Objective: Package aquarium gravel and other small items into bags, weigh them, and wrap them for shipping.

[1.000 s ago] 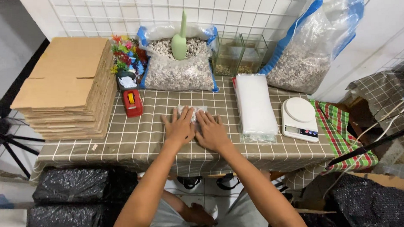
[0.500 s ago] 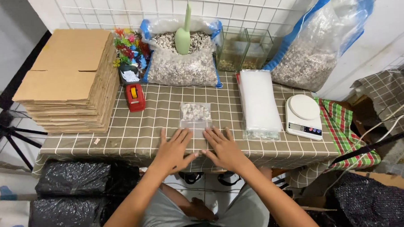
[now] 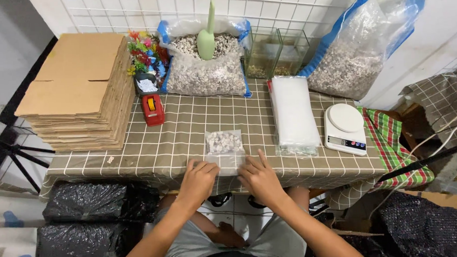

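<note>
1. My left hand (image 3: pixel 197 181) rests at the near edge of the table (image 3: pixel 178 135). The fingers are bent and press down on the near left corner of a small clear bag of pebbles (image 3: pixel 224 150).
2. My right hand (image 3: pixel 260 177) is on the other side, flat and open. Its fingers spread out and touch the near right corner of the same bag.
3. The little bag lies flat on the checked cloth, right between my two hands. The pebbles sit in the far half, and the near half looks empty and see-through.
4. Neither hand lifts the bag — both just hold it down.
5. To the right of the bag lies a stack of clear plastic bags (image 3: pixel 293 111), and past that a white kitchen scale (image 3: pixel 345 128).
6. At the back stands a big open sack of pebbles (image 3: pixel 206 68) with a pale green scoop (image 3: pixel 206 38) stuck in it.
7. To the left I see a red tape dispenser (image 3: pixel 152 109) and a tall pile of flat cardboard boxes (image 3: pixel 80 88) — well apart from my hands.
</note>
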